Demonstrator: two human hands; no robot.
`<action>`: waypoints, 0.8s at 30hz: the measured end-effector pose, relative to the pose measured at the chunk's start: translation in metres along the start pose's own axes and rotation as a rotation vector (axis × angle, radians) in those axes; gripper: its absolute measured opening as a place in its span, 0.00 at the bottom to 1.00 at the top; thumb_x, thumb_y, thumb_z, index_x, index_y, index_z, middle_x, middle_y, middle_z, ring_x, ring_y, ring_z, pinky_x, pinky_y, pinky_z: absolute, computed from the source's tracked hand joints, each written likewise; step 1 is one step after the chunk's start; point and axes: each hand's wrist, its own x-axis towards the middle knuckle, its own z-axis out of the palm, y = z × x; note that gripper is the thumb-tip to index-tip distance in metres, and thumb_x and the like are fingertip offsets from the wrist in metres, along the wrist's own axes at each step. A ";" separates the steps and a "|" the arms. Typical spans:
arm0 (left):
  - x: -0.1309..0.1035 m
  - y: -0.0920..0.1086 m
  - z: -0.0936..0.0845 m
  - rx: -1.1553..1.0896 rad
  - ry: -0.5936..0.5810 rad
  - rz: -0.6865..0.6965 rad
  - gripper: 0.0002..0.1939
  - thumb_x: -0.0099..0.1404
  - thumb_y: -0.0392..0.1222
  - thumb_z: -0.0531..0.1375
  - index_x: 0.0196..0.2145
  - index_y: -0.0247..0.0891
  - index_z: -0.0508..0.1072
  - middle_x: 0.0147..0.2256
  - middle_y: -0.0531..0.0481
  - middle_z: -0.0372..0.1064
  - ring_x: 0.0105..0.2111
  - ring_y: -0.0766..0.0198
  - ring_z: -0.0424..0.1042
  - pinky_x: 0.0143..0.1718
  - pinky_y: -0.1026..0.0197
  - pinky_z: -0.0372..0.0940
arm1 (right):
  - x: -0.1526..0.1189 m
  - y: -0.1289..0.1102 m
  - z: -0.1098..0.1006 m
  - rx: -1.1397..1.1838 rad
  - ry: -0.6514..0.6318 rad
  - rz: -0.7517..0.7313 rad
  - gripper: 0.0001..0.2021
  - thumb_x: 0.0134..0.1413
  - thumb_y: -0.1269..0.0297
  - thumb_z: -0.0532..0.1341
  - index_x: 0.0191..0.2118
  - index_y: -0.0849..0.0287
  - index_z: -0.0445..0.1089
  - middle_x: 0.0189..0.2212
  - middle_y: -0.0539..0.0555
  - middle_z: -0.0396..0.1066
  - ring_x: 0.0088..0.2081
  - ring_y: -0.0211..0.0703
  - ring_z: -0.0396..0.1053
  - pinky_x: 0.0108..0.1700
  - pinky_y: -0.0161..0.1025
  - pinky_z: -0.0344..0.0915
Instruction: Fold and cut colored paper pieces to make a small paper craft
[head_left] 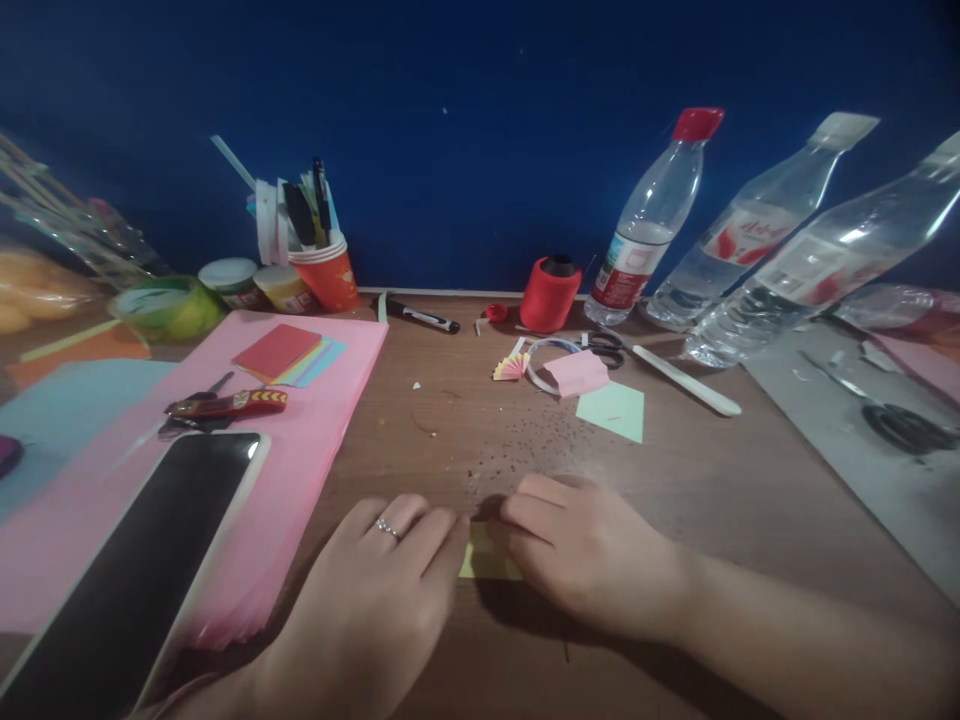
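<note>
A small yellow paper point(486, 560) lies flat on the wooden table between my two hands. My left hand point(382, 590), with a ring on one finger, rests at its left edge, fingers bent and pressed together on the paper. Across from it, my right hand point(581, 545) is curled, its fingertips pressed on the paper's right part. Both hands hide parts of the sheet and the fingertips themselves. Dark specks are scattered on the table just beyond the hands. A pale green paper point(615, 410) and a folded pink paper point(577, 373) lie farther back.
On the left, a phone point(142, 570) and a utility knife point(240, 403) lie on pink sheets point(330, 370). Along the back stand a cup of pens point(328, 275), a red thread spool point(551, 295) and bottles point(637, 235). A wooden stick point(686, 380) lies right.
</note>
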 end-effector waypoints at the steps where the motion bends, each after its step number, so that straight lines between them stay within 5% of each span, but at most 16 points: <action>1: -0.001 0.002 0.001 0.013 0.037 -0.006 0.10 0.57 0.32 0.53 0.36 0.38 0.70 0.29 0.49 0.67 0.30 0.57 0.64 0.28 0.54 0.58 | 0.000 0.000 0.001 0.005 0.008 -0.001 0.07 0.55 0.71 0.51 0.32 0.62 0.65 0.27 0.53 0.64 0.29 0.39 0.57 0.28 0.36 0.54; 4: -0.002 0.006 0.000 -0.026 0.090 -0.038 0.11 0.58 0.36 0.53 0.39 0.36 0.70 0.30 0.48 0.67 0.32 0.55 0.64 0.29 0.53 0.59 | -0.001 0.002 0.002 0.004 0.020 -0.009 0.07 0.55 0.71 0.51 0.32 0.61 0.65 0.26 0.53 0.63 0.29 0.39 0.57 0.27 0.36 0.53; 11: 0.002 0.006 -0.009 -0.355 -0.112 -0.079 0.17 0.56 0.46 0.55 0.44 0.43 0.65 0.43 0.50 0.64 0.43 0.56 0.61 0.42 0.51 0.59 | -0.002 0.012 -0.003 -0.027 0.014 0.013 0.08 0.50 0.68 0.54 0.23 0.60 0.62 0.23 0.52 0.61 0.29 0.40 0.55 0.26 0.36 0.49; 24: -0.003 0.007 -0.005 -0.250 -0.040 -0.111 0.20 0.56 0.51 0.54 0.47 0.46 0.64 0.46 0.48 0.62 0.43 0.54 0.61 0.40 0.50 0.59 | -0.001 0.012 -0.002 -0.038 -0.011 0.008 0.07 0.50 0.69 0.54 0.23 0.60 0.63 0.23 0.51 0.61 0.29 0.40 0.55 0.26 0.37 0.49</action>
